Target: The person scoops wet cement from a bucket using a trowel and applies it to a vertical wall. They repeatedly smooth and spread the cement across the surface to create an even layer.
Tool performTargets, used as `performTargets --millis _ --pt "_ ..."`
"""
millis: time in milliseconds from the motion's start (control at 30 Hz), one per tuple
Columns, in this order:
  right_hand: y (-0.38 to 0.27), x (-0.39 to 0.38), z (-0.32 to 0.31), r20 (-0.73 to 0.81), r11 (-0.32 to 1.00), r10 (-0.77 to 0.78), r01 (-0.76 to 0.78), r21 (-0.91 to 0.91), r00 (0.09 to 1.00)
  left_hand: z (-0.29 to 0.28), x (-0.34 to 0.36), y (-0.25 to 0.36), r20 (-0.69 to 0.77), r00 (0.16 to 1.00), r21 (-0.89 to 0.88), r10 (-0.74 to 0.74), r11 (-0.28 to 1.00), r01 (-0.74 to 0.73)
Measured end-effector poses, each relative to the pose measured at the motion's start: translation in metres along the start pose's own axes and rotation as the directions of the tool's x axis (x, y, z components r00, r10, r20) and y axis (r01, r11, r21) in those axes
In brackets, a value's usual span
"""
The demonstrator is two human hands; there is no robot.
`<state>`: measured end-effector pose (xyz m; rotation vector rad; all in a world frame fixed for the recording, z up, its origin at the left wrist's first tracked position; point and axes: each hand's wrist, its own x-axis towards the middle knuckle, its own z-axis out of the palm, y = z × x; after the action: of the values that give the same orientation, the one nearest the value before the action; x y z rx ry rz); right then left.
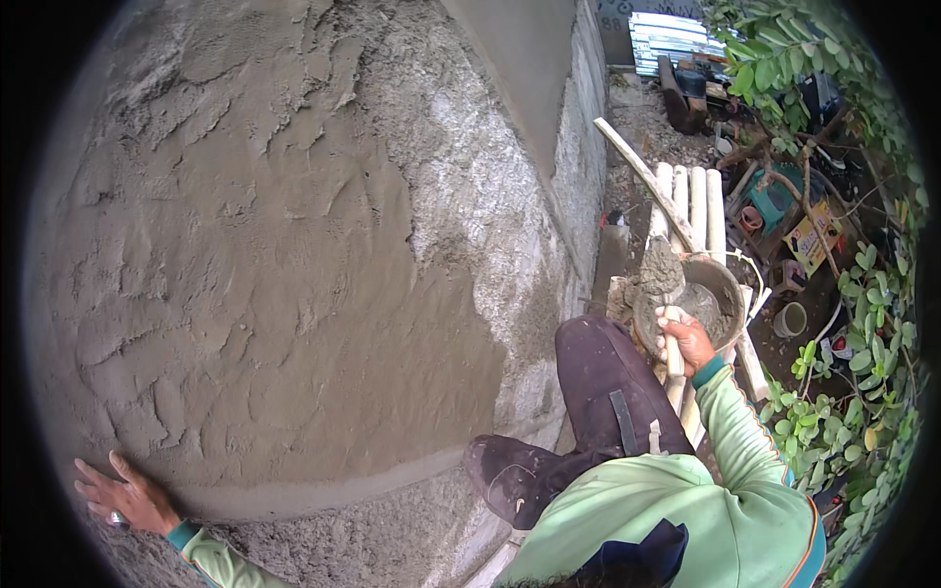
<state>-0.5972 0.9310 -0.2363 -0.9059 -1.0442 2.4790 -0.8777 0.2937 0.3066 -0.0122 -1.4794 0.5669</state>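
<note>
In my right hand (685,339) is the pale handle of a trowel, its fingers closed round it. Wet grey mortar (662,269) is heaped on the trowel's blade, over a round bucket (727,284) whose inside is smeared with mortar. My left hand (127,495), with a ring on one finger, lies spread against the wall at the far left. Beside it, a broad coat of wet mortar (284,304) covers much of the wall (500,196), with ridges and rough edges. The blade itself is hidden under its load.
Pale poles (698,201) laid side by side form a platform under the bucket, with a loose stick (642,176) slanting across. Leafy branches (867,343) crowd the right side. A white pot (790,319), a teal container (774,196) and other clutter lie below. My bent knees (608,382) are near the wall.
</note>
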Motion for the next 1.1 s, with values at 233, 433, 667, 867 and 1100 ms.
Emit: performTargets --millis 233,433,667,867,1100 --pt "-0.113 0.039 0.165 0.126 0.73 -0.395 0.228 0.644 0.91 -0.007 0.001 0.002 0.046 0.999 -0.018 -0.011 1.0 0.012" --pt "-0.208 0.062 0.303 -0.187 0.281 -0.839 0.702 0.655 0.511 -0.016 0.004 0.011 0.051 0.998 -0.041 -0.032 0.999 0.034" --pt "-0.268 0.148 0.478 -0.544 0.232 -0.789 0.958 0.167 0.286 -0.016 0.004 0.012 0.084 0.995 0.0 -0.047 0.999 0.048" --pt "-0.114 0.09 0.465 0.667 0.462 -0.539 0.842 -0.277 0.515 -0.013 0.002 0.01 0.102 0.993 -0.045 -0.063 0.997 0.068" --pt "-0.069 0.168 0.396 0.345 0.724 -0.63 0.687 -0.064 0.696 -0.01 0.001 0.006 0.118 0.991 -0.023 -0.064 0.998 0.067"
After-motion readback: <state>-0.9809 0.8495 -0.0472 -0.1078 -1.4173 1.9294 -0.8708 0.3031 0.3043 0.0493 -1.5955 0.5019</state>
